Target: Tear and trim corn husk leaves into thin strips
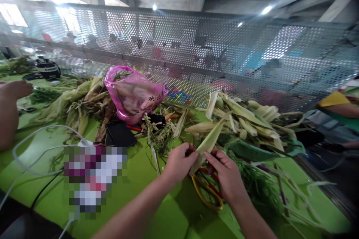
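Between my two hands a pale green corn husk [211, 142] is held upright, its tip pointing up and to the right. My left hand [181, 160] pinches the husk's left edge, thumb against it. On the other edge, my right hand [224, 168] grips low down with thumb and fingers closed. Below the husk lie scissors with yellow and red handles [206, 192], partly hidden by my right hand. Behind my hands, a heap of corn husks [249, 115] rests in and around a green basket [252, 150].
A pink plastic bag [134, 93] stands at the back, beside more husks [81, 99]. Left of me are a black phone [120, 134] and white cables [42, 129] on the green table [157, 213]. Another person's arm [9, 108] reaches in at left. A perforated metal screen [182, 52] runs behind.
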Demonstrator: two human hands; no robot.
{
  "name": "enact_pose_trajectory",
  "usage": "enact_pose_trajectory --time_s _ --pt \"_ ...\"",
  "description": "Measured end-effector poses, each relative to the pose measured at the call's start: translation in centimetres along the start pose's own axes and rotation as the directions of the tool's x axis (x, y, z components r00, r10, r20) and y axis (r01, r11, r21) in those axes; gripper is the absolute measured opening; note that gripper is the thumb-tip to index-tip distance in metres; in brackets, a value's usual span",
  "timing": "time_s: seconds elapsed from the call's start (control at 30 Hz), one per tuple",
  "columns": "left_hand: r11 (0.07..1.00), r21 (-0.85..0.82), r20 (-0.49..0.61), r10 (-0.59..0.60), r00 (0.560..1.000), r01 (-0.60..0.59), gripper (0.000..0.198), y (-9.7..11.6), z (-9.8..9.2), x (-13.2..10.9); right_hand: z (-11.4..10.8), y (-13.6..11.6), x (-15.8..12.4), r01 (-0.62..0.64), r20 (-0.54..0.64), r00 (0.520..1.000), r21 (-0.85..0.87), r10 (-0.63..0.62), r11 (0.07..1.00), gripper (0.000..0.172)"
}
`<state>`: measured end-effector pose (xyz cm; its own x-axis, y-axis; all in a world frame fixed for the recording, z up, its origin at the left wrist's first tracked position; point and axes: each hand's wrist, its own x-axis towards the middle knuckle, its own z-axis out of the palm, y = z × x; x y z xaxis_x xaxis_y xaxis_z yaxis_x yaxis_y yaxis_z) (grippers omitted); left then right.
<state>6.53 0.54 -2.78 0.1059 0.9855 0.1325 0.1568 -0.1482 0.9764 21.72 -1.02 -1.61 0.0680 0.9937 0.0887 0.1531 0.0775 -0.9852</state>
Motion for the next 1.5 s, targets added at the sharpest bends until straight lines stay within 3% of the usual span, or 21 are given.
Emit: enact_pose_trajectory --time_s 0.2,0.47,0.73,1.0,1.23,1.37,1.5 --pt "0.971 0.221 0.008 0.086 0.996 -0.086 0.010 1.0 -0.2 -0.7 0.3 -0.4 -0.2 0.017 0.017 1.000 0.017 -0.018 1.000 0.029" --pt "0.975 0.217 0.029 0.050 0.998 -0.055 0.011 1.0 -0.2 -0.6 0.4 -1.3 -0.3 0.030 0.021 0.999 -0.041 -0.029 0.999 0.032" --pt "0.968 0.245 0.058 0.038 0.998 -0.052 0.010 1.1 -0.4 -0.4 0.4 -0.5 0.0 0.032 0.033 0.999 -0.057 -0.030 0.998 0.032" --pt "0.990 0.140 0.048 0.005 0.999 -0.011 0.007 1.0 -0.1 -0.5 0.4 -0.7 -0.2 0.041 0.001 0.999 -0.040 -0.041 0.998 0.029" --pt "0.998 0.057 0.120 -0.028 0.992 0.021 0.012 0.2 0.1 -0.2 0.1 0.2 -0.1 0.005 -0.012 1.000 0.093 -0.004 0.996 0.025" --pt "0.996 0.089 0.031 -0.028 0.999 0.025 0.008 0.3 0.2 -0.3 0.7 -0.3 -0.3 0.007 -0.004 1.000 0.130 -0.007 0.991 0.033" --pt "0.991 0.133 -0.015 0.003 1.000 -0.001 0.010 0.8 0.1 -0.8 1.1 -0.4 -0.4 0.042 -0.017 0.999 -0.007 -0.042 0.999 0.035"
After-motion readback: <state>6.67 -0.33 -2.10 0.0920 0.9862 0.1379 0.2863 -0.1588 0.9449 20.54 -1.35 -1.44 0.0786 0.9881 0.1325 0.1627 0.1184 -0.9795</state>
